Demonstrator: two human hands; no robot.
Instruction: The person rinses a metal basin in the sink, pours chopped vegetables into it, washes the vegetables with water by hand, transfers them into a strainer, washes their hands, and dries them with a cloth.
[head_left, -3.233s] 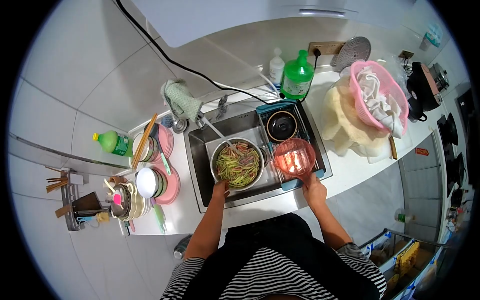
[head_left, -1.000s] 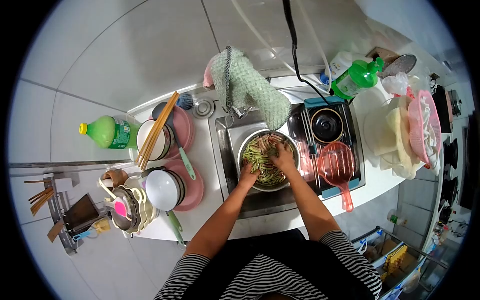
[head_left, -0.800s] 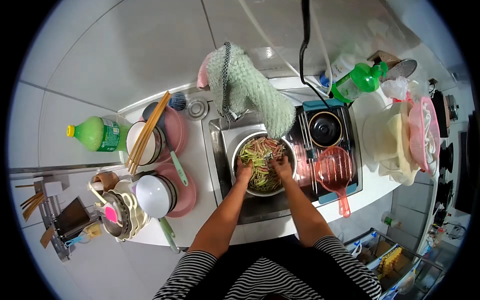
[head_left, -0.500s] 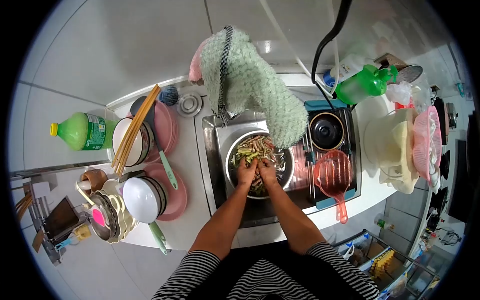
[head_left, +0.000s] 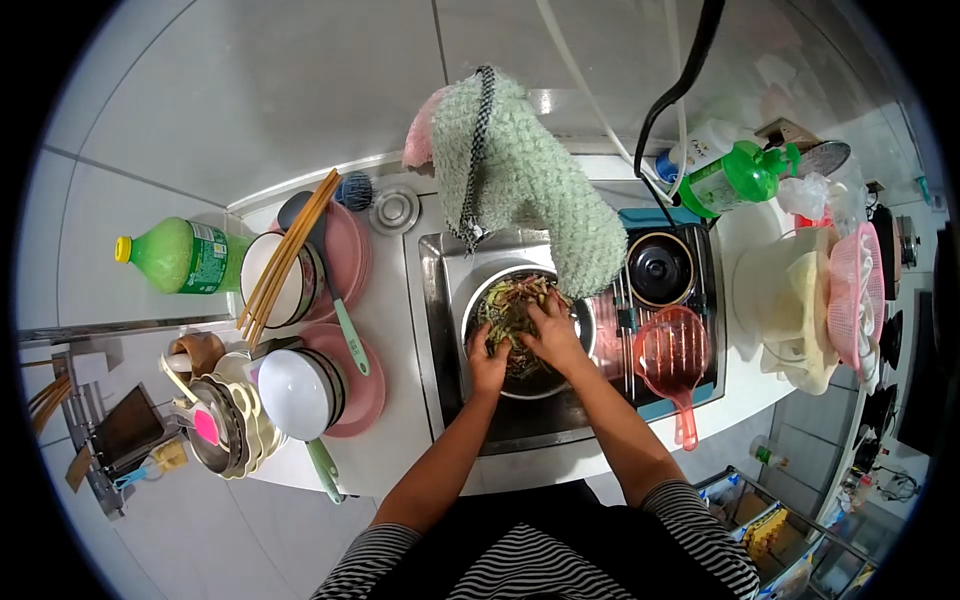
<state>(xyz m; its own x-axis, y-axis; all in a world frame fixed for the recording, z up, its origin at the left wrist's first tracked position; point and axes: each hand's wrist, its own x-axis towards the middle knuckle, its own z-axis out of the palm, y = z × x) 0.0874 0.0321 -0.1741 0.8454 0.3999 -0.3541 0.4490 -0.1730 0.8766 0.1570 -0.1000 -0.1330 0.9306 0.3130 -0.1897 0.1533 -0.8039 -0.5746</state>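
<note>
Parted since earlier, my left hand [head_left: 488, 364] and right hand [head_left: 552, 334] reach among cut vegetables [head_left: 521, 291]; I can't tell either grip's hold.

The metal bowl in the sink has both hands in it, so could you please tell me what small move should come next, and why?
Probably bring the left hand and right hand together to turn the green and reddish pieces, since the hands are apart inside the metal bowl and loose pieces lie between them.
</note>
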